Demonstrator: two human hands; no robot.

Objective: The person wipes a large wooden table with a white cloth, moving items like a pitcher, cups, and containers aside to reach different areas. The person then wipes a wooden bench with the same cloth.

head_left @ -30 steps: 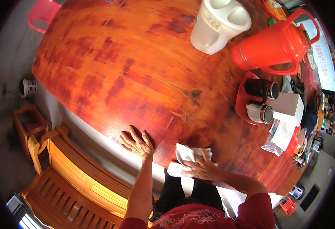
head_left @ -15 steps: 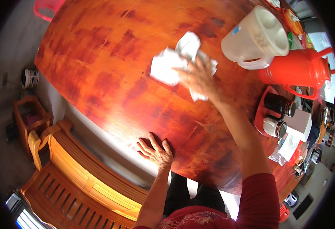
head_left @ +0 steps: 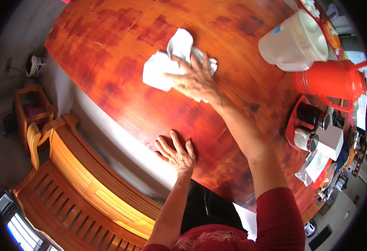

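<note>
— Since half a second ago, your right hand (head_left: 196,79) has carried the crumpled white cloth (head_left: 166,62) a little further left, away from the white plastic lidded jug (head_left: 294,42). How is it held?

— Your fingers are spread flat, pressing the cloth onto the glossy red-brown wooden table (head_left: 120,33); nothing is pinched.

— And your left hand (head_left: 177,152)?

— It has stayed near the table's near edge, well short of the cloth, palm down, fingers spread, gripping nothing.

— What room have you?

— Bare wood lies beyond the cloth and left of it. Right of the cloth stand the jug and a red plastic pitcher (head_left: 330,79). A wooden bench (head_left: 91,184) lies below the near edge.
</note>
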